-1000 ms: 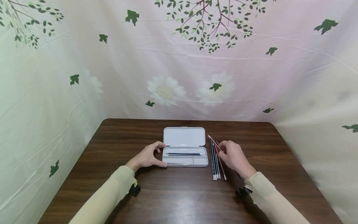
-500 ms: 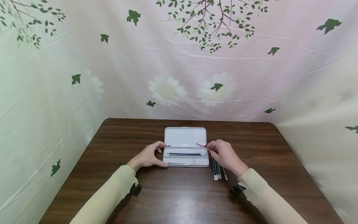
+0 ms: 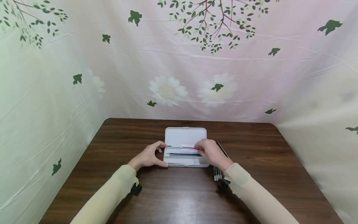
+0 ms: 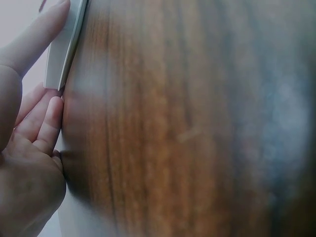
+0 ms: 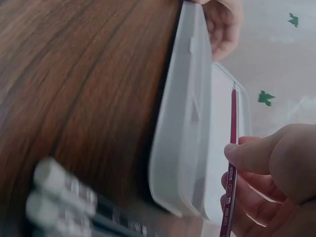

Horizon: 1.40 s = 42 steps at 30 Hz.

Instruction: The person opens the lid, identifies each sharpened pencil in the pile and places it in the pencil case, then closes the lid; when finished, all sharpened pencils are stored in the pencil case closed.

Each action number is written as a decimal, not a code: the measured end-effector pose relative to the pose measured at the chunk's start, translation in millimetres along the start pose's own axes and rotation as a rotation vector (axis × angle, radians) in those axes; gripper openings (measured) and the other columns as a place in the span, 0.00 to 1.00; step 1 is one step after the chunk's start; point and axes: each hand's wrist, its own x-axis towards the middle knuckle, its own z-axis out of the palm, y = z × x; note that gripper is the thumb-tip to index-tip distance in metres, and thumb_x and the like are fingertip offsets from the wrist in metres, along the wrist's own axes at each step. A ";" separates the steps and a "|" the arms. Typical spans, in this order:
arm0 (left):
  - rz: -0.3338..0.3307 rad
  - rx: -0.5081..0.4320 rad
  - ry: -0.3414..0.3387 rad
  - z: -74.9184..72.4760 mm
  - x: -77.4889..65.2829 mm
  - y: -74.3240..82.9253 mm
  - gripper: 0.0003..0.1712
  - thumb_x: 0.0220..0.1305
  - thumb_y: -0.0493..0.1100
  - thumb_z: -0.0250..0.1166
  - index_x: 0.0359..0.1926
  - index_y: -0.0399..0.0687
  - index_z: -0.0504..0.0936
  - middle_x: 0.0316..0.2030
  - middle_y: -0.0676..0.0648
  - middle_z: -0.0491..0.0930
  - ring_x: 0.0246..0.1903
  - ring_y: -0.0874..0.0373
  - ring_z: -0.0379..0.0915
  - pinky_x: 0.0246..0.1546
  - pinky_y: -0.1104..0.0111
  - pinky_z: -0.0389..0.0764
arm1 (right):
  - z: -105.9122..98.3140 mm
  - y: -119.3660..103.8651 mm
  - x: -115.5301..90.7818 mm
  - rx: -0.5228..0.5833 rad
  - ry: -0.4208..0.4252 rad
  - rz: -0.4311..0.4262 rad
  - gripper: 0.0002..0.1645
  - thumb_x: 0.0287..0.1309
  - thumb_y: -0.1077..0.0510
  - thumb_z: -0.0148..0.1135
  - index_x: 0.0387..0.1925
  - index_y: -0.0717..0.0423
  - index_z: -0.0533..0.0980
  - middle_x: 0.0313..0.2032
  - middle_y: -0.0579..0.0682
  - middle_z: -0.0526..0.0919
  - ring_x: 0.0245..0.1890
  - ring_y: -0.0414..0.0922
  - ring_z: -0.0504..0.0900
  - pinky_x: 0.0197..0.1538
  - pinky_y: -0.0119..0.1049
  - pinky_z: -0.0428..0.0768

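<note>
Fingers (image 3: 199, 144) of the right hand (image 3: 211, 153) are clamped with the thumb on one red pencil (image 5: 233, 118), which is pinched partway along its shaft and held over the back part of one white pencil case (image 3: 179, 160), its tip pointed toward the left hand (image 3: 146, 157). Whether the case is touched by the pencil cannot be told. By the left hand, the left end of the case is held: thumb and fingers are spread well apart, the near corner touched by the thumb and the far corner by a finger. One case is seen in all, set on the brown worktop (image 3: 179, 199) between the two hands, with its one lid (image 3: 183, 135) folded back. Three compartments are shown, one long at the back and two in front; at least one dark pencil (image 3: 181, 154) is laid lengthwise in the back one. Just beside the right end of the case, a group of loose pencils (image 3: 217, 174) is partly covered by the right hand and sleeve; three pale ends can be counted, but the full number is hidden. Two pale sleeves (image 3: 109, 193) are seen, and one dark device (image 3: 136, 189) is worn at each wrist.
</note>
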 end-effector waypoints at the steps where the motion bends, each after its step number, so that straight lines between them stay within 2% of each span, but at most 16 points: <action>1: 0.000 0.001 0.001 0.0 0.0 0.0 0.48 0.43 0.55 0.89 0.65 0.54 0.76 0.59 0.52 0.78 0.54 0.57 0.72 0.60 0.56 0.72 | 3.3 -1.7 2.3 -0.004 -0.011 -0.008 0.10 0.57 0.71 0.73 0.37 0.56 0.89 0.34 0.48 0.89 0.37 0.44 0.86 0.43 0.42 0.85; 4: -0.002 0.005 0.000 -0.2 0.4 -0.1 0.48 0.43 0.55 0.89 0.65 0.55 0.76 0.58 0.53 0.77 0.54 0.57 0.73 0.60 0.57 0.72 | 12.7 -6.9 9.0 -0.014 -0.043 -0.019 0.08 0.57 0.70 0.74 0.36 0.56 0.89 0.34 0.50 0.89 0.37 0.44 0.87 0.44 0.42 0.85; 9: -0.006 -0.001 -0.003 -1.3 0.4 0.5 0.49 0.42 0.56 0.89 0.65 0.56 0.76 0.58 0.54 0.77 0.53 0.57 0.72 0.61 0.58 0.71 | 25.0 -14.5 18.3 -0.002 -0.083 0.014 0.10 0.59 0.72 0.72 0.36 0.55 0.89 0.36 0.49 0.89 0.39 0.43 0.87 0.46 0.42 0.86; 17: -0.003 -0.008 -0.003 -1.0 0.7 1.7 0.48 0.43 0.56 0.89 0.64 0.55 0.76 0.57 0.53 0.78 0.53 0.56 0.72 0.61 0.56 0.72 | 34.7 -18.5 22.0 0.016 -0.054 -0.054 0.12 0.60 0.75 0.67 0.37 0.58 0.88 0.37 0.51 0.90 0.41 0.45 0.88 0.49 0.42 0.86; 24: 0.015 -0.001 -0.002 -0.6 0.6 0.1 0.48 0.44 0.55 0.89 0.65 0.53 0.76 0.57 0.52 0.78 0.53 0.56 0.72 0.60 0.56 0.72 | 20.8 -14.2 10.0 0.030 -0.028 -0.063 0.14 0.60 0.75 0.66 0.42 0.59 0.87 0.42 0.51 0.90 0.46 0.46 0.88 0.51 0.43 0.86; 28: 0.018 -0.004 -0.001 -1.7 0.2 1.0 0.48 0.45 0.55 0.88 0.65 0.52 0.75 0.58 0.51 0.78 0.53 0.55 0.72 0.60 0.55 0.72 | 6.8 -7.5 1.2 0.029 -0.012 -0.027 0.13 0.61 0.74 0.67 0.43 0.58 0.87 0.43 0.51 0.90 0.47 0.47 0.88 0.51 0.45 0.86; 31: 0.006 0.003 -0.003 -2.3 0.6 0.9 0.48 0.44 0.55 0.88 0.65 0.52 0.75 0.58 0.51 0.77 0.53 0.56 0.72 0.60 0.56 0.72 | -0.3 -0.4 -4.0 0.018 -0.030 0.009 0.13 0.62 0.73 0.67 0.45 0.58 0.87 0.44 0.51 0.90 0.49 0.48 0.88 0.52 0.46 0.85; 37: 0.003 0.006 -0.002 -0.8 2.0 -0.3 0.48 0.44 0.55 0.89 0.65 0.52 0.75 0.58 0.52 0.77 0.54 0.56 0.72 0.60 0.55 0.72 | 3.6 4.2 -7.4 0.016 -0.083 0.056 0.13 0.63 0.71 0.68 0.47 0.58 0.86 0.45 0.52 0.90 0.50 0.49 0.88 0.55 0.48 0.84; 42: -0.011 0.010 -0.003 -1.1 1.1 -0.4 0.49 0.43 0.55 0.89 0.65 0.54 0.75 0.58 0.53 0.77 0.54 0.57 0.72 0.60 0.57 0.72 | 4.5 4.0 -5.9 0.046 -0.082 0.062 0.12 0.64 0.69 0.68 0.47 0.58 0.86 0.46 0.52 0.90 0.49 0.48 0.88 0.54 0.47 0.85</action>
